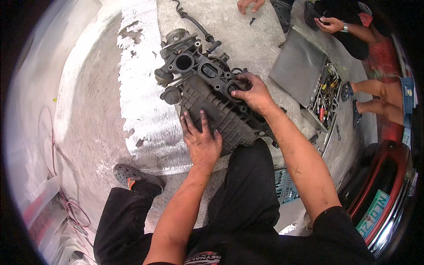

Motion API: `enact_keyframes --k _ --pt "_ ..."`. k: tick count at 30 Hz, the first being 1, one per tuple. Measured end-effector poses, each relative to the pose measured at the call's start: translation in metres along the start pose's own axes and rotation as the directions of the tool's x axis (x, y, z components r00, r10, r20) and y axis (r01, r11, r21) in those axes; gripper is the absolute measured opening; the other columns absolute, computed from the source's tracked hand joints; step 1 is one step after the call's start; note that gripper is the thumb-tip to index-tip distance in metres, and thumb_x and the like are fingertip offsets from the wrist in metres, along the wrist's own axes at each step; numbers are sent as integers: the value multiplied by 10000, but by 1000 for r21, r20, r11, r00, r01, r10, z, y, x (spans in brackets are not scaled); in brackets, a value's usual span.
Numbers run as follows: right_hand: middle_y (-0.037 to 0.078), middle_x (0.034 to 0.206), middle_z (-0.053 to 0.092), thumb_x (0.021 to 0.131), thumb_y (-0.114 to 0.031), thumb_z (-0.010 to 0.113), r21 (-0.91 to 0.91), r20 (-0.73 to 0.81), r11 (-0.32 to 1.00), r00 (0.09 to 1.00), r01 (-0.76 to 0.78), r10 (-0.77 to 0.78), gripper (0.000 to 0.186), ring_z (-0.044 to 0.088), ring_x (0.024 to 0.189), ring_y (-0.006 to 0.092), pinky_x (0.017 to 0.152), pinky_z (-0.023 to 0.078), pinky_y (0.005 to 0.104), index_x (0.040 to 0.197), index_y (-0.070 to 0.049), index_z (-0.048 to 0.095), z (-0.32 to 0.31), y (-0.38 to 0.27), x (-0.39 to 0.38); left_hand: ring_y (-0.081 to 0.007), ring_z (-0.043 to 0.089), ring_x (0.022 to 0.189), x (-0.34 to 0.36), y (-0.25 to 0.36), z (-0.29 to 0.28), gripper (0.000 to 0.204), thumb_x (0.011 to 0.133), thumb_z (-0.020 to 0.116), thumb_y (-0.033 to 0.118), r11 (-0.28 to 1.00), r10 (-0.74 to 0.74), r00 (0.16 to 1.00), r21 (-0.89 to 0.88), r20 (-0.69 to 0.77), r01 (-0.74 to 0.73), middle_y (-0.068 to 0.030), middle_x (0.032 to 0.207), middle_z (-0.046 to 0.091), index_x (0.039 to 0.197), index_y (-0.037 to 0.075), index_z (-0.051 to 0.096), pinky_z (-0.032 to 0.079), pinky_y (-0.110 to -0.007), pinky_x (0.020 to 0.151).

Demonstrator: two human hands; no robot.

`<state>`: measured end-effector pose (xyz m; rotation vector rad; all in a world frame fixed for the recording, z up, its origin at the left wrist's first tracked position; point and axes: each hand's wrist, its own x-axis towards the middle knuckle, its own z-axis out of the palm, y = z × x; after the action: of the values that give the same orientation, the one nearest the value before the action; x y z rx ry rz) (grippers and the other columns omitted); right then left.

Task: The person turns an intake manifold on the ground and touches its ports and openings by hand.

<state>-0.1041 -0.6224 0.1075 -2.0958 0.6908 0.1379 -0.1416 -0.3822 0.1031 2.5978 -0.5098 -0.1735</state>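
Note:
A black plastic engine intake manifold (213, 109) with ribbed sides and a row of oval ports lies tilted before me, its near end by my knee. My left hand (202, 143) rests on its ribbed face with fingers spread. At the port flange, my right hand (255, 95) grips the edge, thumb at one port and fingers on the far side, partly hidden. A round metal throttle body (177, 36) sits at the manifold's far end. Beyond it, a black hose (193, 21) runs up and away.
A torn silver foil sheet (145, 101) lies on the concrete to the left. On the right stands an open metal toolbox (298, 66) full of hand tools; a socket set (286, 185) is near my knee. Other people's hands and legs show at the far right, beside a red car (388, 176).

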Motion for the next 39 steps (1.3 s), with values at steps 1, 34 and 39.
enact_keyframes --k 1,34,39 --pt "209 1282 578 667 -266 887 2 -4 1000 1000 1 -1 621 569 1214 375 1053 447 408 1235 -136 671 2 -1 -1 -531 204 1430 0 0 0 799 824 674 195 1000 4 1000 1 -1 -4 -319 1560 179 1532 114 312 294 -623 1138" --pt "170 1333 531 801 -319 783 -135 22 991 1000 1 2 542 501 1290 385 1093 400 430 1294 -163 622 -6 -17 -17 -528 180 1454 -4 -4 4 794 825 672 248 999 24 1000 29 -17 -23 -324 1562 184 1524 76 336 299 -633 1129" --pt "182 1318 544 789 -305 794 2 -3 998 998 60 -60 522 520 1276 375 1085 412 421 1266 -144 660 -4 -2 -14 -544 214 1433 -4 -2 0 780 842 645 211 999 29 1000 18 -12 -29 -338 1552 202 1538 97 312 312 -625 1127"
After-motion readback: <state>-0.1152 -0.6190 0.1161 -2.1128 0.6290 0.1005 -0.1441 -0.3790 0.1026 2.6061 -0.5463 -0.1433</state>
